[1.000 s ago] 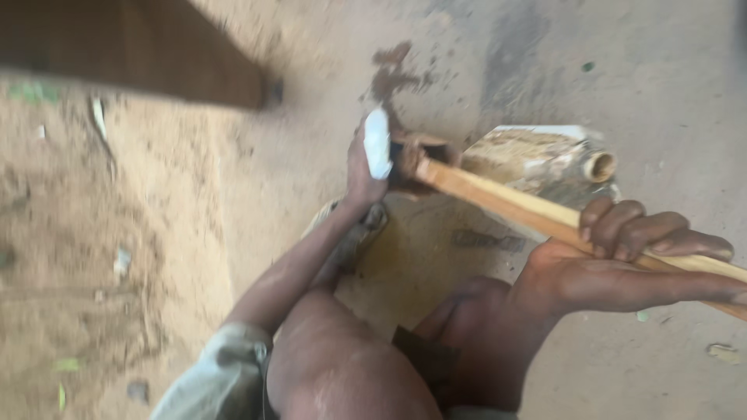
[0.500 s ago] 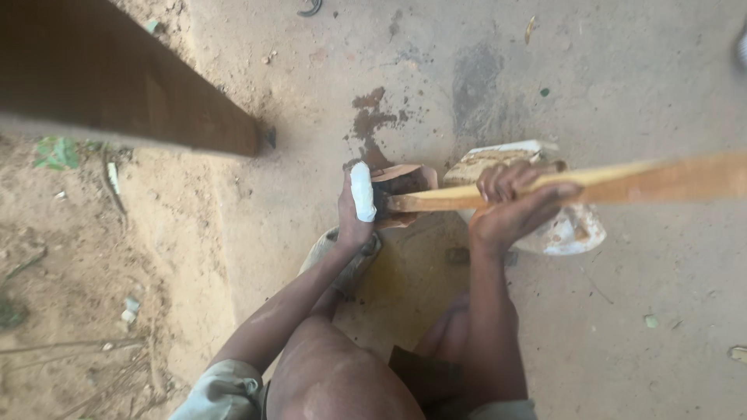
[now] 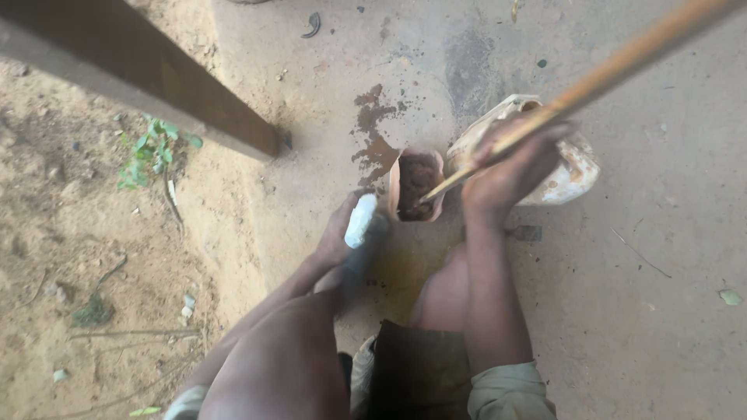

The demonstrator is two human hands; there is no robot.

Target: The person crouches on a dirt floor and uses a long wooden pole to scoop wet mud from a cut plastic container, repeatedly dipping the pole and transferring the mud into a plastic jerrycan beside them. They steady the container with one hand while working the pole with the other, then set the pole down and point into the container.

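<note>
Stick looks long, stiff, light; right hand grips low, tip in the pot. Left hand clasps a white lump.

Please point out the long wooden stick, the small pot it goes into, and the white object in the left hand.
Wooden stick (image 3: 622, 66), head view, mid-shaft above the right hand.
Small pot (image 3: 417, 185), head view, dark brown contents inside.
White object (image 3: 360, 221), head view, its middle, by the left hand's fingers.
</note>
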